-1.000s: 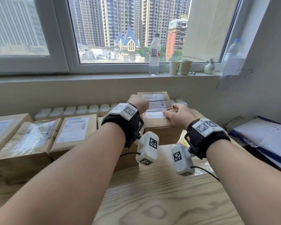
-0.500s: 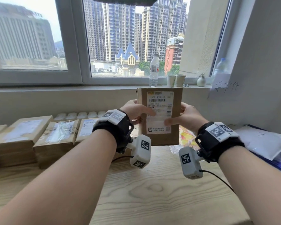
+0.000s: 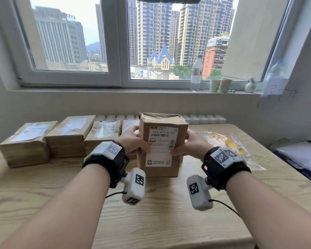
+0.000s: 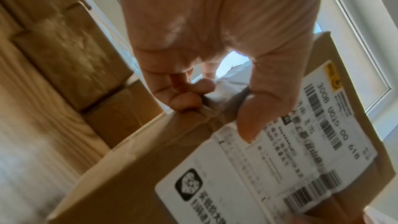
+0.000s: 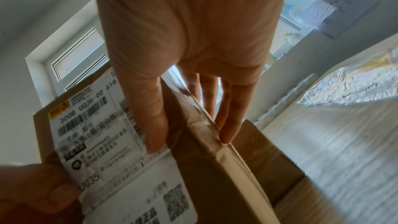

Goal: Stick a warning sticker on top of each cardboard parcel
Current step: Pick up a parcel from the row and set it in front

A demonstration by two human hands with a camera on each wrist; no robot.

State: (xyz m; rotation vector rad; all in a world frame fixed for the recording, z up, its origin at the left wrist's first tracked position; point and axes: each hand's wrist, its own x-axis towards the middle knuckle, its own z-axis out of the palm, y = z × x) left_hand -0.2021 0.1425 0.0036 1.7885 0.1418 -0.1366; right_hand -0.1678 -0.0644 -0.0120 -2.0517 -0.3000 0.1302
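Note:
A brown cardboard parcel (image 3: pixel 160 168) stands upright at the table's middle, its white shipping label (image 3: pixel 162 146) facing me. My left hand (image 3: pixel 138 146) grips its left edge and my right hand (image 3: pixel 183 148) its right edge, thumbs on the label and fingers behind. The left wrist view shows the left hand (image 4: pixel 215 111) with its thumb on the parcel (image 4: pixel 140 168); the right wrist view shows the right hand (image 5: pixel 189 142) on the parcel (image 5: pixel 215 176). I cannot tell whether the bottom edge touches the table. A clear bag of yellow and red stickers (image 3: pixel 228 142) lies to the right.
A row of cardboard parcels (image 3: pixel 68 135) lines the table's back left on the wooden table (image 3: pixel 151 221). Papers and a blue folder (image 3: pixel 302 159) lie at the far right. A bottle (image 3: pixel 196 74), two cups and a small vase stand on the window sill.
Both hands lifted the parcel off the stack at the back, turned it upright with the label towards me, then brought it down and nearer to me.

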